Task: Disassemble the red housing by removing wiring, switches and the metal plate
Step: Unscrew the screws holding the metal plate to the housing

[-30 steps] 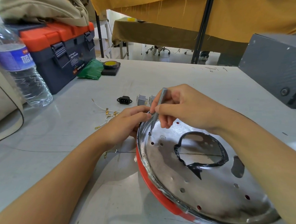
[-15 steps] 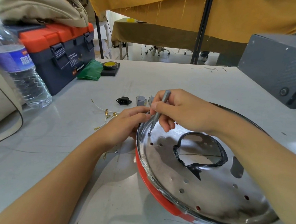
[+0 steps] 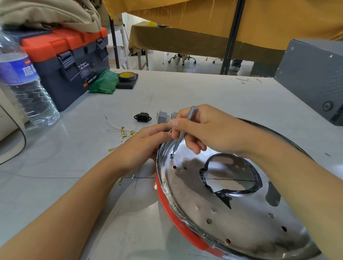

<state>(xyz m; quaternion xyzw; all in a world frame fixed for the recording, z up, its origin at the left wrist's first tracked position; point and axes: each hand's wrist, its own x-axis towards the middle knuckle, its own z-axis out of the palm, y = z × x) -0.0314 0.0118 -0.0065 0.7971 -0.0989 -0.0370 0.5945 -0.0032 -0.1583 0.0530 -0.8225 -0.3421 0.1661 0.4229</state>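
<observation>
**Backing out a plate screw, upper-left rim**

Red housing (image 3: 180, 226) sits lower right of frame, tipped toward me, w/ the metal plate (image 3: 231, 221) still seated in it. Only a red crescent shows under the plate's lower-left edge. Plate has a big hole edged in black near its centre, plus small holes scattered about.

My right hand (image 3: 207, 130) is pinched shut on a slim grey screwdriver (image 3: 184, 128), thumb and fingers round the shaft, tip down on a screw (image 3: 172, 155) at the plate's upper-left edge. Held near upright, I reckon so the bit stays seated. My left hand (image 3: 145, 144) is curled against the rim just left of the screw, fingers closed on the edge, prob. to stop the housing rocking.

Mid frame, above my hands: 1 black socket (image 3: 142, 117), a grey switch (image 3: 163, 116) w/ a 2nd part hidden behind my right hand, and loose white wires (image 3: 122, 130) w/ brass terminals, parked clear of the work. So wiring and switches look done; plate is what's left.

Upper left: toolbox (image 3: 69, 61) and water bottle (image 3: 24, 81).
</observation>
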